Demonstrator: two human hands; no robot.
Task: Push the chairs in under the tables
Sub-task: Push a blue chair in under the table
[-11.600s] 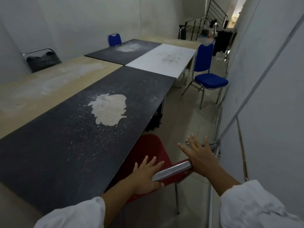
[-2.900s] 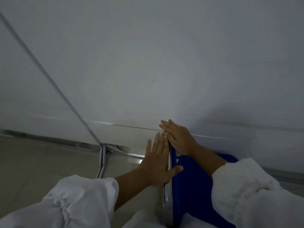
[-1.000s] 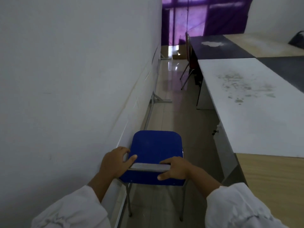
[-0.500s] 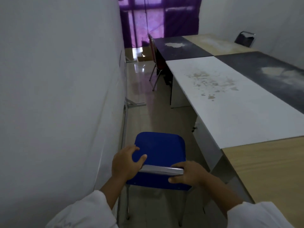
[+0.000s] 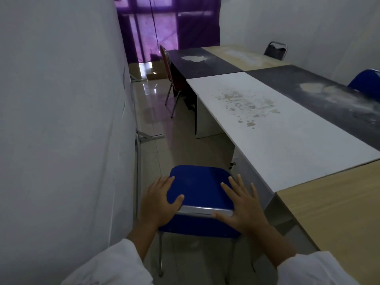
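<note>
The white table (image 5: 277, 128) stretches ahead. The blue chair (image 5: 199, 186) stands just beside its near end, not under it. My right hand (image 5: 244, 206), nearer the table, and my left hand (image 5: 160, 200), farther from it, rest on the chair's back, fingers spread, gripping nothing.

You're in a bare mtg/classroom-type rm — a long block of desks (image 5: 298, 153) pushed edge to edge, w/ white, black & wood tops, powdery patches. Metal-frame padded seats around: blue chair (image 5: 197, 186), red chair (image 5: 164, 56), black chair (image 5: 275, 50). Plain white walls (image 5: 61, 120), glossy tiled floor (image 5: 178, 145), purple curtain (image 5: 195, 23) at the far end.
</note>
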